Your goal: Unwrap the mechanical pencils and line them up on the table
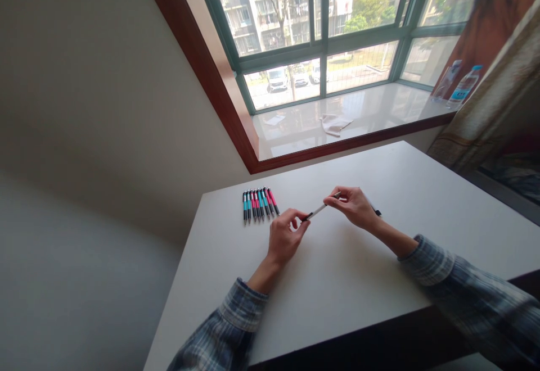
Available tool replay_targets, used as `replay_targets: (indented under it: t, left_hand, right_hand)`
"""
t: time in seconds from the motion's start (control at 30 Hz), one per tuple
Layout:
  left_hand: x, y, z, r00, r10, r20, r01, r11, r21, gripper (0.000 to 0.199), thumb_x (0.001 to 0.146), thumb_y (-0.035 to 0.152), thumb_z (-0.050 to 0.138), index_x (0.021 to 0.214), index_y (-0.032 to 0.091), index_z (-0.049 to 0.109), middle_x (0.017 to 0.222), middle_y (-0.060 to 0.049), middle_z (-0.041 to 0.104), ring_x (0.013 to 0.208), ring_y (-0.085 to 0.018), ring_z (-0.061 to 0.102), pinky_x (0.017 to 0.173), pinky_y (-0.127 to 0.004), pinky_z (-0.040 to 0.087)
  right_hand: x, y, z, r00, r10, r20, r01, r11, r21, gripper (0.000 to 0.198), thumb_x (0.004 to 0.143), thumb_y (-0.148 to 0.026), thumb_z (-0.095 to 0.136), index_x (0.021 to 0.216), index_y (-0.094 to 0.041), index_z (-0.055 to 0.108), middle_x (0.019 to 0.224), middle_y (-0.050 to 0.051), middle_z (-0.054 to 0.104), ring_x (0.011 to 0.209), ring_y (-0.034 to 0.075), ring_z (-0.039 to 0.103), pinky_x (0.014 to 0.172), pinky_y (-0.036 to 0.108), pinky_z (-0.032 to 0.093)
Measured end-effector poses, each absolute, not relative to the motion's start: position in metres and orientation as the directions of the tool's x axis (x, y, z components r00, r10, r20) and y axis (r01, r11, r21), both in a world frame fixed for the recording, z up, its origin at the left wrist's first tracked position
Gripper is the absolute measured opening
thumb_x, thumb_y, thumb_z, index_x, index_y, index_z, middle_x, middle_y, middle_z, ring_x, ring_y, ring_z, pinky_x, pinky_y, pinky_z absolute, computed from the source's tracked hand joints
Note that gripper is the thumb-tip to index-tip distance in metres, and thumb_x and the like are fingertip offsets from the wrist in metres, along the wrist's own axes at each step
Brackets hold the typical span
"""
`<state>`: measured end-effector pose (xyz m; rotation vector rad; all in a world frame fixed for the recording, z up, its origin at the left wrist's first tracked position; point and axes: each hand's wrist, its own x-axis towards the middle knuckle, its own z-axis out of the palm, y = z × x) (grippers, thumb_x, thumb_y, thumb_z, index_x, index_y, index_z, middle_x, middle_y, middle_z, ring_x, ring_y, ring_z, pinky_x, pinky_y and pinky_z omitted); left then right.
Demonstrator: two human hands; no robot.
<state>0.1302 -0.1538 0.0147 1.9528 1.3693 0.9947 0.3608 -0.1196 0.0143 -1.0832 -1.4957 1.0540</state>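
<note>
A slim pen (pixel 318 211) with a pale middle and dark ends is held slantwise above the table, between my two hands. My left hand (pixel 286 236) pinches its lower, black end between thumb and fingers. Its upper end is gripped by the fingertips of my right hand (pixel 351 205). Beyond the right wrist lies a thin object with a black end (pixel 378 212), mostly hidden by that hand. A row of several pens (pixel 258 205), with turquoise or pink barrels and black grips, lies side by side left of my hands.
The white table (pixel 337 281) meets the wall below a window sill (pixel 295 140). A crumpled cloth (pixel 335 123) lies on the sill, with a blue-capped bottle (pixel 464 87) and another clear bottle (pixel 446 81) at its right end. A curtain (pixel 485 101) hangs at the right.
</note>
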Motion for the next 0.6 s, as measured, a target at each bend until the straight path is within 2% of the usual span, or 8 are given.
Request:
replay_targets:
  t: [0.13, 0.2, 0.27, 0.4, 0.5, 0.6]
  left_hand:
    - [0.134, -0.158, 0.020, 0.140, 0.918, 0.371, 0.581, -0.379, 0.720, 0.009, 0.089, 0.029, 0.068, 0.090, 0.023, 0.074, 0.085, -0.002, 0.071, 0.066, -0.015, 0.056, 0.065, -0.028, 0.045]
    - [0.134, -0.158, 0.020, 0.114, 0.919, 0.378, 0.549, -0.375, 0.747, 0.009, 0.088, 0.030, 0.070, 0.090, 0.022, 0.074, 0.084, -0.002, 0.071, 0.066, -0.015, 0.056, 0.065, -0.028, 0.045]
    - [0.134, -0.156, 0.017, 0.086, 0.942, 0.323, 0.472, -0.324, 0.820, 0.014, 0.087, 0.035, 0.072, 0.091, 0.022, 0.074, 0.082, -0.002, 0.070, 0.065, -0.014, 0.056, 0.063, -0.027, 0.045]
    - [0.131, -0.149, 0.009, 0.093, 0.986, 0.139, 0.279, -0.160, 0.947, 0.029, 0.086, 0.046, 0.073, 0.096, 0.019, 0.074, 0.070, 0.000, 0.064, 0.059, -0.013, 0.052, 0.055, -0.024, 0.040]
    - [0.130, -0.147, 0.006, 0.118, 0.989, 0.092, 0.197, -0.114, 0.974, 0.033, 0.085, 0.048, 0.073, 0.095, 0.017, 0.073, 0.073, 0.000, 0.063, 0.060, -0.012, 0.050, 0.054, -0.024, 0.039]
    - [0.131, -0.147, 0.007, 0.146, 0.986, 0.084, 0.177, -0.109, 0.978, 0.031, 0.084, 0.047, 0.075, 0.092, 0.017, 0.073, 0.075, 0.000, 0.064, 0.063, -0.012, 0.051, 0.057, -0.024, 0.041]
  right_hand:
    - [0.360, -0.118, 0.009, -0.069, 0.979, 0.194, 0.130, 0.201, -0.971, 0.046, 0.078, -0.063, 0.078, 0.070, -0.019, 0.068, 0.057, -0.001, 0.057, 0.051, 0.012, 0.043, 0.048, 0.028, 0.029]
    - [0.360, -0.118, 0.008, -0.055, 0.983, 0.176, 0.114, 0.181, -0.977, 0.047, 0.079, -0.064, 0.077, 0.070, -0.019, 0.068, 0.055, -0.002, 0.053, 0.051, 0.012, 0.041, 0.047, 0.028, 0.028]
    - [0.360, -0.118, 0.009, -0.076, 0.983, 0.168, 0.055, 0.173, -0.983, 0.044, 0.081, -0.062, 0.076, 0.076, -0.019, 0.071, 0.056, -0.002, 0.053, 0.054, 0.013, 0.045, 0.050, 0.028, 0.033]
    - [0.361, -0.119, 0.012, -0.149, 0.971, 0.188, -0.073, 0.179, -0.981, 0.037, 0.084, -0.054, 0.077, 0.100, -0.020, 0.077, 0.071, 0.001, 0.061, 0.067, 0.016, 0.053, 0.063, 0.030, 0.045]
    - [0.363, -0.118, 0.009, -0.156, 0.969, 0.193, -0.109, 0.177, -0.978, 0.040, 0.085, -0.052, 0.076, 0.112, -0.022, 0.077, 0.078, 0.001, 0.063, 0.070, 0.016, 0.053, 0.068, 0.032, 0.048]
    - [0.365, -0.116, 0.006, -0.144, 0.968, 0.207, -0.110, 0.192, -0.975, 0.042, 0.086, -0.052, 0.075, 0.116, -0.023, 0.076, 0.075, 0.000, 0.060, 0.070, 0.016, 0.053, 0.066, 0.032, 0.047]
